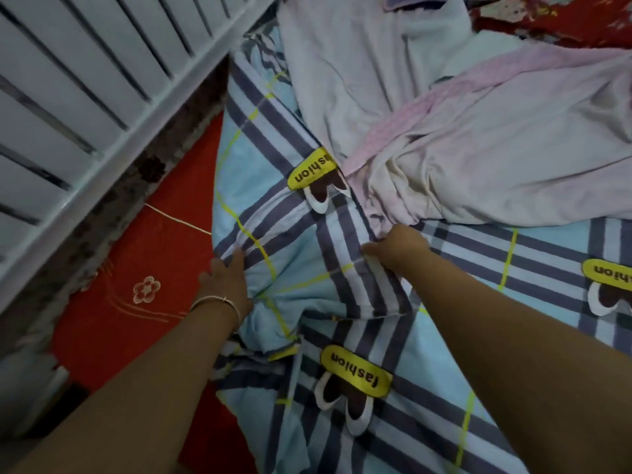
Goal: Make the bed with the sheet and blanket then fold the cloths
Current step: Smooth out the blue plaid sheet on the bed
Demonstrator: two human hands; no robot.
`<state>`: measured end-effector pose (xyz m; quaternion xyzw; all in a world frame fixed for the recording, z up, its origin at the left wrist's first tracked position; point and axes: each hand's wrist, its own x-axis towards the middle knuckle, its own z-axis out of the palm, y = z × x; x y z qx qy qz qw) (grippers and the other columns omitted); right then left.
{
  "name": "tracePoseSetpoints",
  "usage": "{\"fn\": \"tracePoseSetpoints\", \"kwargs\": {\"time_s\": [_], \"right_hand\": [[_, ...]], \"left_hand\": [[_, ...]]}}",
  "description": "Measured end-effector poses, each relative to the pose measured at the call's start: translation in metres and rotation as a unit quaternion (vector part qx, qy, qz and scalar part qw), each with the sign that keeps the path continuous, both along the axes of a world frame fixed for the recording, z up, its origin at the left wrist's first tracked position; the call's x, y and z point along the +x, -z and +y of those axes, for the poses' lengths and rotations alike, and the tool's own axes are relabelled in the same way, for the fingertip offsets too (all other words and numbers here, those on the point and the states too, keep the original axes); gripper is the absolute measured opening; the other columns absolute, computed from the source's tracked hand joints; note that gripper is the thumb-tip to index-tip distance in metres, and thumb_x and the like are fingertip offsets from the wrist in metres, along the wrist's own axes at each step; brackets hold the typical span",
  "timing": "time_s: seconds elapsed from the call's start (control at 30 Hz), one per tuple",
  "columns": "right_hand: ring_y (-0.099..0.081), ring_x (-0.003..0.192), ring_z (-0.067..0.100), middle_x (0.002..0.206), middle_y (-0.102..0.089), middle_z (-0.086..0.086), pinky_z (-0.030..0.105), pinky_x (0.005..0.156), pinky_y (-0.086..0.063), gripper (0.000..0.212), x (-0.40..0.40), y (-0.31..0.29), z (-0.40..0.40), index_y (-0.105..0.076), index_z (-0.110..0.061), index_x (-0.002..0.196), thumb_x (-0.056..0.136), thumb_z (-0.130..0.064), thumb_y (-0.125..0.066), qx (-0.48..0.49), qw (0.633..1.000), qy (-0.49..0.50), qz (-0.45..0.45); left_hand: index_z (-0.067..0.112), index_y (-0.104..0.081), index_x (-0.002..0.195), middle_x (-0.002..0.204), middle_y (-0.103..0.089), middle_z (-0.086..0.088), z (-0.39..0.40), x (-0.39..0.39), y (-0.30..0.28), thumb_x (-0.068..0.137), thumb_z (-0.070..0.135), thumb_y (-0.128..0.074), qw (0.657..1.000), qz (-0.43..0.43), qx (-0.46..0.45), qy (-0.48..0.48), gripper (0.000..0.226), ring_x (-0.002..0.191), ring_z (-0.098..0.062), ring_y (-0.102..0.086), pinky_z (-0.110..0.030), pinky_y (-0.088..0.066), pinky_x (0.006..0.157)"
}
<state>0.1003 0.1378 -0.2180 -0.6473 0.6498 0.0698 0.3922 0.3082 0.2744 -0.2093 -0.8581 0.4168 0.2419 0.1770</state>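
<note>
1. 2 hands in view, both bare-armed, reaching fwd over the bed.
2. Left hand (pixel 224 283): fingers fairly straight, pressing on a bunched fold of the sheet (pixel 455 302) at its left edge, just beside the red mattress (pixel 143 241). 1 thin bangle (pixel 215 301) on that wrist.
3. Right hand (pixel 396 246): fingers curled, pinching a ridge of sheet near mid-bed, right where the blanket (pixel 513 165) edge meets it. Can't tell if blanket cloth is also in the grip.
4. 1 sheet: light blue w/ grey-purple stripes and thin yellow lines, rumpled at the left side, flatter toward the right edge.
5. 3 yellow "fashion" labels on the sheet: 1 by the blanket (pixel 309 172), 1 near the bottom (pixel 355 374), 1 cut off at the right edge (pixel 608 273).
6. 1 blanket: pale pinkish-white, crumpled in a heap over the far part of the sheet, w/ a pink textured side showing in its folds.
7. 1 white slatted frame (pixel 85 80) along the bed's left side.
8. 1 thin white cord (pixel 178 218) on the red mattress, running under the sheet's left edge.
</note>
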Motion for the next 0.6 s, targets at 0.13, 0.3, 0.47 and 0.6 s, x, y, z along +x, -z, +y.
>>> {"fn": "tracePoseSetpoints", "kwargs": {"time_s": [0.13, 0.3, 0.47, 0.6], "right_hand": [[-0.045, 0.129, 0.032, 0.142, -0.045, 0.018, 0.033, 0.103, -0.038, 0.074, 0.029, 0.015, 0.021, -0.038, -0.001, 0.140, 0.085, -0.044, -0.064, 0.080, 0.995, -0.038, -0.044], [-0.051, 0.122, 0.034, 0.133, -0.054, 0.021, 0.034, 0.098, -0.042, 0.043, 0.073, 0.036, 0.042, -0.049, 0.001, 0.130, 0.097, -0.027, -0.050, 0.065, 0.992, -0.095, -0.055], [-0.054, 0.117, 0.032, 0.132, -0.054, 0.021, 0.036, 0.097, -0.045, 0.044, 0.113, 0.025, 0.061, -0.050, 0.005, 0.128, 0.094, -0.024, -0.055, 0.135, 0.978, -0.114, -0.111], [-0.054, 0.119, 0.034, 0.131, -0.055, 0.023, 0.039, 0.100, -0.044, 0.044, 0.153, 0.025, 0.090, -0.051, 0.004, 0.127, 0.093, -0.023, -0.056, 0.178, 0.964, -0.127, -0.154]], "left_hand": [[0.018, 0.011, 0.150, 0.153, -0.003, -0.026, 0.006, 0.015, 0.007, 0.089, 0.031, -0.058, 1.000, 0.011, 0.010, -0.017, 0.093, 0.136, -0.049, -0.023, -0.048, -0.028, 0.112], [0.018, -0.001, 0.150, 0.148, -0.017, -0.020, 0.009, 0.017, 0.011, 0.088, 0.026, -0.057, 0.999, -0.011, -0.025, 0.029, 0.084, 0.127, -0.040, -0.035, -0.045, -0.036, 0.105], [0.028, -0.010, 0.150, 0.158, -0.001, -0.003, 0.021, 0.035, 0.002, 0.079, 0.012, -0.050, 0.974, 0.049, -0.162, 0.152, 0.082, 0.147, -0.025, -0.001, -0.042, -0.011, 0.118], [0.016, -0.038, 0.141, 0.155, -0.026, -0.005, 0.035, 0.061, -0.005, 0.079, 0.016, -0.032, 0.965, 0.181, -0.167, 0.093, 0.062, 0.146, -0.019, -0.020, -0.028, -0.012, 0.119]]}}
